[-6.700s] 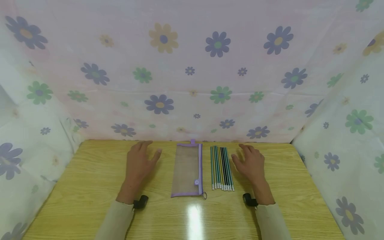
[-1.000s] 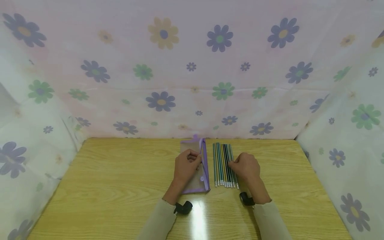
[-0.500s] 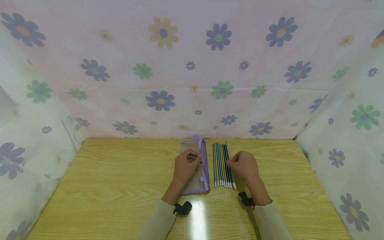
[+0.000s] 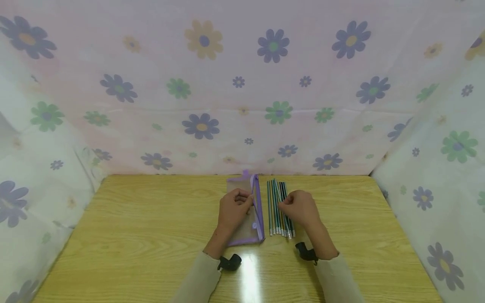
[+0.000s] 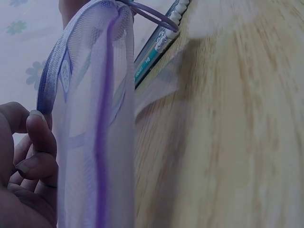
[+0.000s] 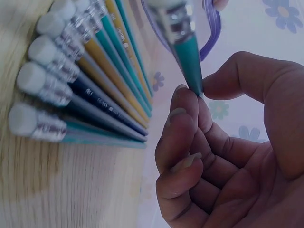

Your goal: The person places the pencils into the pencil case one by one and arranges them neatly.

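Observation:
My left hand (image 4: 234,209) pinches the zipper edge of a purple-trimmed mesh pencil pouch (image 4: 239,241), holding its mouth apart. In the left wrist view, thumb and forefinger grip the zipper band of the pouch (image 5: 102,142). Between thumb and fingertips, my right hand (image 4: 301,206) pinches a green pencil (image 6: 189,59) with a white eraser end. That pencil is lifted and slants over the row of pencils (image 4: 274,210) lying to the right of the pouch. Teal, yellow and black pencils (image 6: 102,102) show in the right wrist view, erasers toward the near side.
A wooden table (image 4: 151,219) carries everything. Floral cloth (image 4: 242,84) hangs behind and at both sides. A metal ring (image 5: 154,16) hangs at the pouch's near end. Dark wrist cameras (image 4: 230,262) are strapped to both wrists.
My right hand has picked the green pencil off the row's right side and moved left with it over the others. Earlier both hands lay apart; the left now holds the pouch, which is unzipped.

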`<state>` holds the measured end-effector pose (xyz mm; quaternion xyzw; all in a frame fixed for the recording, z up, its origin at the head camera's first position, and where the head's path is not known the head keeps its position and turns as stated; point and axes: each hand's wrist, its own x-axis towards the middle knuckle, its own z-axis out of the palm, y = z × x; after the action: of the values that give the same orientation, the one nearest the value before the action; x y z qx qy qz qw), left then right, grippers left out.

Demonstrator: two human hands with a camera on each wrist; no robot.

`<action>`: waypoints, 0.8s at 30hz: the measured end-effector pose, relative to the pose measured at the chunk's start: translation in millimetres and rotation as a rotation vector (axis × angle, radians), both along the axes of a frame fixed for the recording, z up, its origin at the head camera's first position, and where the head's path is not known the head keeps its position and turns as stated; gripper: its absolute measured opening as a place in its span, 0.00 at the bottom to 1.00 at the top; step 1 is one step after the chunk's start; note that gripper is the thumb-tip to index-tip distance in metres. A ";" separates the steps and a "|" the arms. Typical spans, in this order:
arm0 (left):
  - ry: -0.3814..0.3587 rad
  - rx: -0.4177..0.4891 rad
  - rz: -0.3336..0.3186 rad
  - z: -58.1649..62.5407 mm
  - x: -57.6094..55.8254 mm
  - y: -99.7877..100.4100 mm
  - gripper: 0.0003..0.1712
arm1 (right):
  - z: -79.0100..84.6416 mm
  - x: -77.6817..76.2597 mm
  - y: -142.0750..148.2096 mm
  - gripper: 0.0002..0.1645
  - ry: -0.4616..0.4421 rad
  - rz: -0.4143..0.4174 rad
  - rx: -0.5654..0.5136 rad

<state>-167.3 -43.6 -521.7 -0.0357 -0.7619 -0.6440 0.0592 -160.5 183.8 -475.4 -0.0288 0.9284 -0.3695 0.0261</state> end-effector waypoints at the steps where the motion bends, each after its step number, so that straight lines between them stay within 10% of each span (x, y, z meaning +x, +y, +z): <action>1: 0.001 0.001 -0.002 0.4 0.3 0.0 0.04 | 0.5 0.0 -1.2 0.13 -0.002 0.001 -0.006; 24: -0.008 0.047 -0.019 3.0 -1.3 -1.7 0.04 | 10.0 -14.7 -31.6 0.12 -0.041 0.046 -0.061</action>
<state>-168.5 -45.4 -518.6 -0.0389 -0.7462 -0.6626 0.0511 -175.3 152.2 -465.4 -0.0431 0.9150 -0.3976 0.0527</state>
